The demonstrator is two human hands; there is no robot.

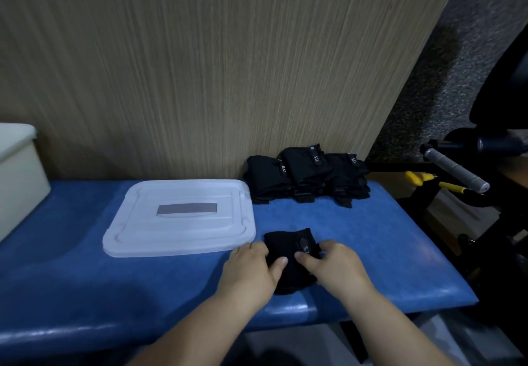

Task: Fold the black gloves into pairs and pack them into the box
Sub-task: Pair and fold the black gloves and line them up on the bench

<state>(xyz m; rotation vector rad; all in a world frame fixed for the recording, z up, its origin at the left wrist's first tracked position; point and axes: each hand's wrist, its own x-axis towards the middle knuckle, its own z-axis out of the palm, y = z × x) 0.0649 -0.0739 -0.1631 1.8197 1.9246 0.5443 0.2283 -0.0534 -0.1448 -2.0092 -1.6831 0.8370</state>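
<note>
A folded black glove bundle (pixel 288 254) lies on the blue padded bench (pixel 371 251) near its front edge. My left hand (pixel 253 268) rests on the bundle's left side, thumb on the fabric. My right hand (pixel 334 265) holds its right side, thumb on top and fingers curled around the edge by the strap. A pile of several black gloves (pixel 308 175) sits at the back of the bench against the wall. The cream box (pixel 17 177) stands at the far left, partly out of view.
A translucent white lid (pixel 183 217) with a grey label lies flat on the bench left of my hands. Beyond the bench's right end stand black exercise equipment with a grey handle (pixel 454 170) and yellow parts. A wood-grain wall backs the bench.
</note>
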